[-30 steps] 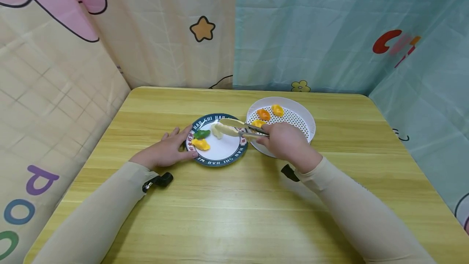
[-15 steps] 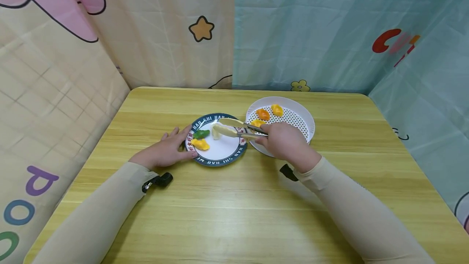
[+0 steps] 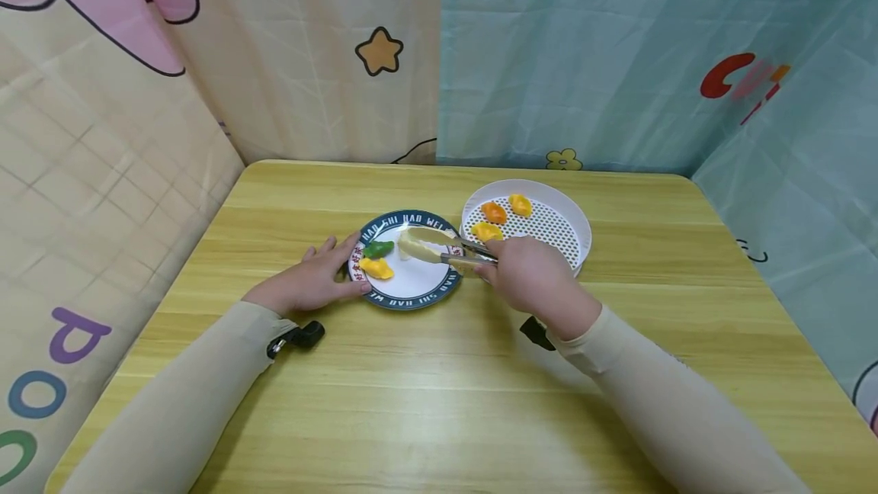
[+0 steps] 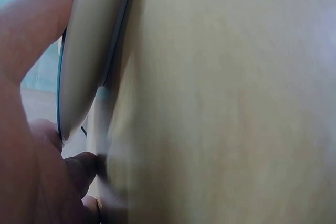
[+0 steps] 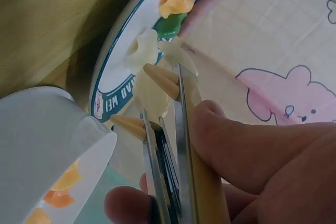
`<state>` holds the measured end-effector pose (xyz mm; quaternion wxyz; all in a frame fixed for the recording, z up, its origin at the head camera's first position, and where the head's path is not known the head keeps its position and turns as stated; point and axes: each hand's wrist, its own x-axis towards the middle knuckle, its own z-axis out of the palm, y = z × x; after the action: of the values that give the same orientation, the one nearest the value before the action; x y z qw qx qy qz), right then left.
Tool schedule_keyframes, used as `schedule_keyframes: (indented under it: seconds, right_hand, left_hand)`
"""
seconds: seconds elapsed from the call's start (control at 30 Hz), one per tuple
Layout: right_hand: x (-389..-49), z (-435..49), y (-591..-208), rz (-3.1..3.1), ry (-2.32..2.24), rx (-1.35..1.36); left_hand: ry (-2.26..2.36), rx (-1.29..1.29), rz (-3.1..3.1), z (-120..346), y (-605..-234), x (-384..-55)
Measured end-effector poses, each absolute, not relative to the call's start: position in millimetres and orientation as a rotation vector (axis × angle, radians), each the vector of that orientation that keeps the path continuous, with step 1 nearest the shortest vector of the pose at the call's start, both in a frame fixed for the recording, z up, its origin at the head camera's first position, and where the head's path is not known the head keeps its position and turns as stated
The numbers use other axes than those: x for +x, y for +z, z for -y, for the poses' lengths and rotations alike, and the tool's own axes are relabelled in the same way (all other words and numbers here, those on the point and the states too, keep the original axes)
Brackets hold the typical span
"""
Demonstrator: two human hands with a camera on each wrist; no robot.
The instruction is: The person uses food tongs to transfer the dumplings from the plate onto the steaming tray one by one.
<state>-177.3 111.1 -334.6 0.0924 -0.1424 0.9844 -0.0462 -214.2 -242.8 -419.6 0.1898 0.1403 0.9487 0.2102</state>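
My left hand (image 3: 312,280) rests against the left rim of a round plate (image 3: 411,290), thumb on the near side and a finger on the far side, also seen along the plate's edge (image 4: 86,61) in the left wrist view. In my right hand (image 3: 538,273) I hold a pair of tongs (image 3: 473,251), tips parted over the plate. A white dumpling (image 5: 143,48) lies at the tips; whether they touch it I cannot tell. Left of it on the plate sit a green dumpling (image 3: 378,249) and a yellow dumpling (image 3: 376,269).
Right of the plate stands a white round steamer tray (image 3: 579,231) with a perforated base, partly behind my right hand. It holds an orange dumpling (image 3: 494,213) and two yellow ones. Everything is on a wooden table (image 3: 384,402), with printed curtains (image 3: 288,59) behind.
The tongs' tips have shifted slightly left and now cover most of the white dumpling, which has turned a little. My right hand has moved slightly nearer me. The left hand has stayed put.
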Motion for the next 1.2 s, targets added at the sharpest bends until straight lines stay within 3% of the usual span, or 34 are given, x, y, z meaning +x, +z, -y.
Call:
schedule_keyframes:
  seconds: [1.2]
  right_hand:
    - [-184.0,-103.4,-338.2,-2.895,-0.141,-0.407]
  left_hand:
    - [0.592,0.397,-2.669,241.9,-417.0,-213.3]
